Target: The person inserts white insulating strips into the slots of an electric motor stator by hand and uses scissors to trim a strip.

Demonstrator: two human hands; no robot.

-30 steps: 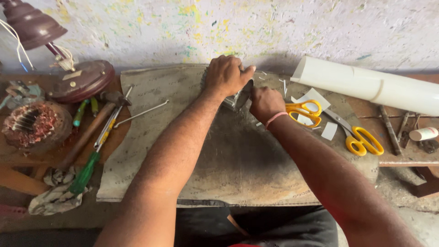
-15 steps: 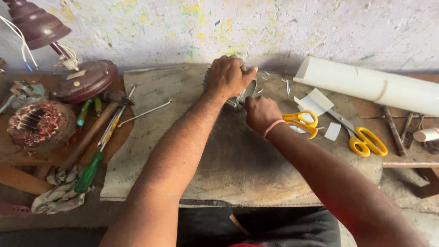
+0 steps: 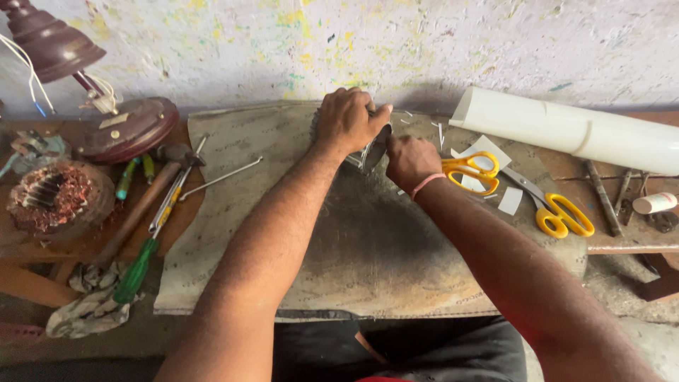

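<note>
L hand (image 3: pixel 348 120) clamps down over a round metal part (image 3: pixel 373 150) at 12 o'clock on the worktop mat (image 3: pixel 368 247). R hand (image 3: pixel 409 161), closed grip, works its rim; what it pinches is hidden. Step looks like fitting sth into the part. Next move needs L hand steadying. Scissors (image 3: pixel 475 172) at 3 o'clock.

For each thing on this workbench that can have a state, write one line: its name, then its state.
Left hand: gripping the metal part.
Right hand: fingers at the metal part.
Near scissors: shut, flat.
Far scissors: shut, flat.
White roll: rolled, lying down.
Hammer: lying flat.
Green screwdriver: lying flat.
</note>
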